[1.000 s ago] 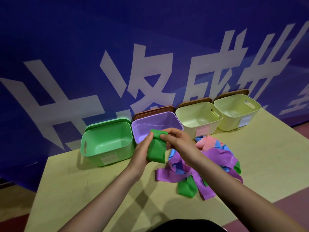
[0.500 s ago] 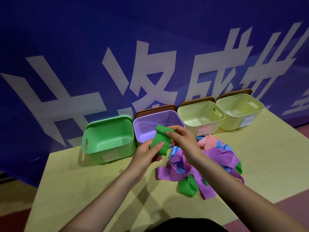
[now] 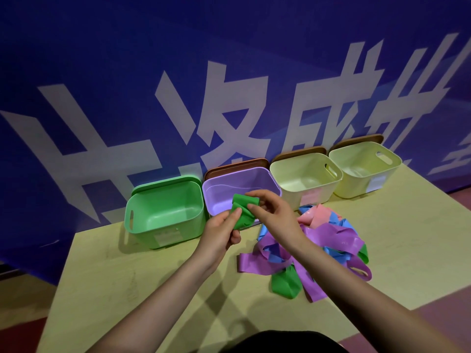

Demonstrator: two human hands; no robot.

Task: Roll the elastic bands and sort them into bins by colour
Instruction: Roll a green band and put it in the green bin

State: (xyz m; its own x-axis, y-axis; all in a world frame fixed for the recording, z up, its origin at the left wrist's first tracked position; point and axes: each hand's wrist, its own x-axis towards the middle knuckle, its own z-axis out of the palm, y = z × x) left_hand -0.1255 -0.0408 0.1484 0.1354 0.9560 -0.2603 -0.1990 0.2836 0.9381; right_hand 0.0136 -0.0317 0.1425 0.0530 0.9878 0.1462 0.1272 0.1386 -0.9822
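Observation:
I hold a green elastic band (image 3: 243,210) in the air in front of the purple bin (image 3: 219,197). My left hand (image 3: 221,231) pinches its lower part between thumb and fingers. My right hand (image 3: 274,215) pinches the folded upper end. The green bin (image 3: 142,217) stands to the left, with nothing visible inside. A tangled pile of purple, blue, pink and green bands (image 3: 331,240) lies on the table to the right of my hands.
Two pale yellow bins (image 3: 305,179) (image 3: 364,169) stand to the right of the purple one, all in a row against a blue banner wall (image 3: 229,72). Brown lids lean behind three bins. The yellow table (image 3: 127,276) ends close on the left and right.
The green band has been folded shorter between my hands. My right hand has turned its top end over. Both hands stay in front of the purple bin.

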